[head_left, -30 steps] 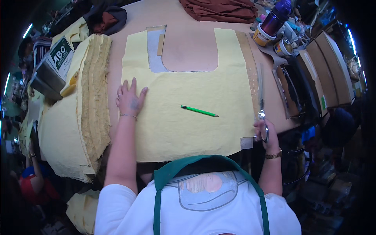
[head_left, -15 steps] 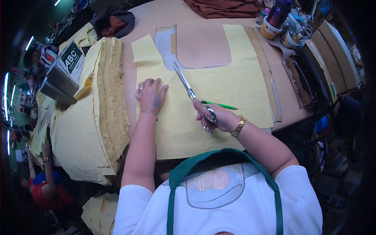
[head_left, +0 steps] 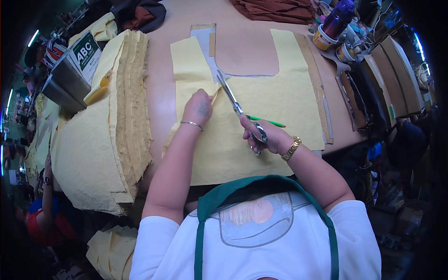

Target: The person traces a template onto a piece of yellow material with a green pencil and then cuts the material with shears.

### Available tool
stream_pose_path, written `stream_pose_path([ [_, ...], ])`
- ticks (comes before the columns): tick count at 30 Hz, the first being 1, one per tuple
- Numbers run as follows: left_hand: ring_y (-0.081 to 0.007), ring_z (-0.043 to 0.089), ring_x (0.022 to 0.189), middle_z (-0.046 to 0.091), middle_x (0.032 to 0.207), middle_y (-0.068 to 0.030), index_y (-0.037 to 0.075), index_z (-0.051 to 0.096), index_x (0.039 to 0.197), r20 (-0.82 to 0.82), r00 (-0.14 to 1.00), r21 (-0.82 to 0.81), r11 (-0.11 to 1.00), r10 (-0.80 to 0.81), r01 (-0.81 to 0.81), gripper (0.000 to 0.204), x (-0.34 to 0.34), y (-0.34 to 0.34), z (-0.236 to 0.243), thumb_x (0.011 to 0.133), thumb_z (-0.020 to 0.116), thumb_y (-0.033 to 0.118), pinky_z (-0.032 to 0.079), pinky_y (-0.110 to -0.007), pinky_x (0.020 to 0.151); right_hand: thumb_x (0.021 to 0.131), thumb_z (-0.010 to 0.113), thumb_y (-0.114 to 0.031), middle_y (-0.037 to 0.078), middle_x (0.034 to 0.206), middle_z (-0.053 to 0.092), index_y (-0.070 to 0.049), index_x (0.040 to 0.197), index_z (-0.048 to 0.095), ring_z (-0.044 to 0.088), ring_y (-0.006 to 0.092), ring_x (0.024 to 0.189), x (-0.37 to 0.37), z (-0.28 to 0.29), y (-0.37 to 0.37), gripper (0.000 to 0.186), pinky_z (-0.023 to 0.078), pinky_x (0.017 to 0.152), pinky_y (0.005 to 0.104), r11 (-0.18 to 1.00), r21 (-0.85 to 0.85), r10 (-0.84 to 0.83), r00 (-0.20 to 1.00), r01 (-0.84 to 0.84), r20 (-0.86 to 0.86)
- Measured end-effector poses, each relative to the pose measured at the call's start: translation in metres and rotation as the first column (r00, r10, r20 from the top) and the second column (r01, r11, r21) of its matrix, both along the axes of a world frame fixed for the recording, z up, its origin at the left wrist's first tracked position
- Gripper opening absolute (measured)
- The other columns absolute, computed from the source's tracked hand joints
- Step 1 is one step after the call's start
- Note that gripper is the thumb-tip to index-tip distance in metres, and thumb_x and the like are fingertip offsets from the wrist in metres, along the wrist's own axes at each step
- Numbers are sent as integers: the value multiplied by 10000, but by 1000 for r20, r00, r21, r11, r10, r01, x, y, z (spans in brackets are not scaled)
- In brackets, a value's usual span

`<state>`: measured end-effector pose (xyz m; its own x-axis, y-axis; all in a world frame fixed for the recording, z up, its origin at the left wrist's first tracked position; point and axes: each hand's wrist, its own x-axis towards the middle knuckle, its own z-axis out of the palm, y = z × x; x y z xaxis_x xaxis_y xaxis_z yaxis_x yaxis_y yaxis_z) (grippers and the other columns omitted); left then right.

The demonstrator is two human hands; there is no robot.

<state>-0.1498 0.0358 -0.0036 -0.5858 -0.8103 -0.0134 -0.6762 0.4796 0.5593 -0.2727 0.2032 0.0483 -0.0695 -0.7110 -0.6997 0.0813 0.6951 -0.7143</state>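
Note:
A yellow sheet, cloth-like and cut with a squared opening at its far side, lies on the table over a grey pattern board. My left hand is closed on a lifted fold of the sheet, left of the scissor blades. My right hand grips metal scissors by the handles, fingers through the loops. Their blades point away from me and meet the sheet at the inner corner of the opening. Beyond my right thumb, a green pencil rests on the sheet.
A thick stack of yellow cloth stands at left, with a metal tin behind it. Brown fabric lies at the far edge. At right are a purple bottle in a tub and cardboard boxes. Another person works far left.
My left hand, flat on the sheet before, has moved right and closed on it, raising a fold. The scissors have shifted slightly right, and their blades now meet the sheet near that fold.

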Motion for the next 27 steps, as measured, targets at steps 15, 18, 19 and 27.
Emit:
stream_pose_path([
  [15,-287,558,731,519,804,-128,59,551,1017,-145,988,-195,981,-53,24,330,3,24,-9,742,609,233,477,-365,630,705,433,-705,15,504,464,-49,720,486,478,104,414,0,7,-16,658,373,391,226,999,18,29,998,-28,-55],
  [18,-303,560,696,526,780,-137,44,550,984,-161,986,-223,975,-48,11,276,0,26,-11,757,582,198,477,-372,613,707,426,-705,11,504,462,-48,724,489,478,106,414,1,8,-6,661,390,401,222,999,36,35,998,-34,-44],
  [19,-307,558,688,527,763,-140,38,550,966,-147,988,-195,981,-42,13,261,0,25,-9,761,577,197,475,-378,615,711,429,-700,12,505,464,-47,722,487,479,106,413,2,8,-2,656,396,401,218,999,44,32,998,-30,-56],
  [27,-313,555,674,534,683,-166,3,567,849,-107,986,-186,976,-131,109,201,-1,16,-6,738,569,171,466,-394,617,712,453,-685,15,510,466,-34,716,476,477,93,404,10,2,-1,651,400,385,207,998,45,57,992,-52,-109],
])
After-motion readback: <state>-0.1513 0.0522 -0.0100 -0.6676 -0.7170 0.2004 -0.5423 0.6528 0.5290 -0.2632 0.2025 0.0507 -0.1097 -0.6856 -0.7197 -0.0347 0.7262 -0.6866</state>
